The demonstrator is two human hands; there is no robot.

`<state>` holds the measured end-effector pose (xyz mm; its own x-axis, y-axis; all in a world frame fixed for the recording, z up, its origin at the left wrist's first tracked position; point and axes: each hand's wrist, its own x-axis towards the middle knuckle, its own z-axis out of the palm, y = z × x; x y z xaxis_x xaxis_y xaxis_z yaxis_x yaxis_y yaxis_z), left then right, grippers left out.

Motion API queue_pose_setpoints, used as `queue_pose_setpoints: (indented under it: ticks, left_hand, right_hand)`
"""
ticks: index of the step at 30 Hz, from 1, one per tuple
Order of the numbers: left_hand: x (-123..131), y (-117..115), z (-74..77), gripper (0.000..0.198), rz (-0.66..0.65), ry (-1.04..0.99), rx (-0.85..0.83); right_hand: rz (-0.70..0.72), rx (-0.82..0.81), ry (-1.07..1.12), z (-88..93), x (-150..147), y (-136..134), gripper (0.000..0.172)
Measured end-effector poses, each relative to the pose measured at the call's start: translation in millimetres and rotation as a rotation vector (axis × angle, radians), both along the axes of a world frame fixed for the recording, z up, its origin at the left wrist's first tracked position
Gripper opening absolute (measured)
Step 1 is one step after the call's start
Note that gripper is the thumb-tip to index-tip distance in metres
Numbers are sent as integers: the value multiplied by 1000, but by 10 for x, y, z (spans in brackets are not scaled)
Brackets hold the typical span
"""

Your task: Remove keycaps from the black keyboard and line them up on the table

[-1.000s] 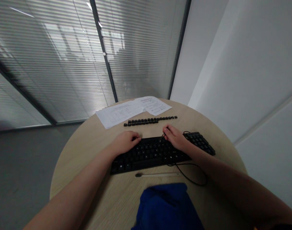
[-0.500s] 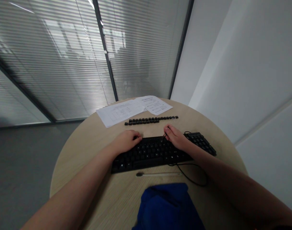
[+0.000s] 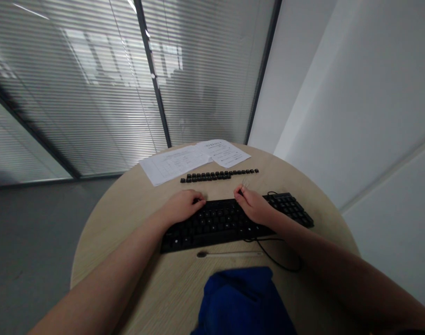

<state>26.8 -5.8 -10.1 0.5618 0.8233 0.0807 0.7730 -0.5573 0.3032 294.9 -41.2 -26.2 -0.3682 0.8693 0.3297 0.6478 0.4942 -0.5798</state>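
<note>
A black keyboard [image 3: 212, 228] lies slightly slanted across the table, with its upper row looking bare of keycaps. My left hand [image 3: 184, 204] is closed over the keyboard's far left corner, gripping it. Above the keyboard's far edge, my right hand [image 3: 252, 204] pinches a wire keycap puller [image 3: 245, 182], whose thin wires stick up past the fingers. Something small and dark shows between the fingertips, too small to make out. Beyond the keyboard, loose black keycaps [image 3: 209, 177] are lined up in two rows.
Printed sheets of paper [image 3: 174, 163] lie at the table's far edge. A toothbrush [image 3: 229, 254] rests in front of the keyboard, beside a looped black cable [image 3: 280, 266]. Blue cloth [image 3: 240, 298] shows at the near edge of the round wooden table [image 3: 111, 223].
My right hand has turned and shifted slightly left. The puller's wires pointed down toward the keys before and now point up and away. My left hand stays on the keyboard.
</note>
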Motion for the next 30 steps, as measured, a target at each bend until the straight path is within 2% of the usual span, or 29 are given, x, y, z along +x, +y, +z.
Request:
queue_pose_setpoints:
  ticks: [8,18,30]
  left_hand:
    - [13,-4,2,33,14,-15,6]
    - [-7,-1,-11,33,3,-18,9]
    - [-5,23,-35,34,9,20,7]
  right_hand:
    - [48,75,-93,5,-15,-30,15]
    - [-6,45,108,-110,19,-9,15]
    - [-46,66,92,-88,12,-58,16]
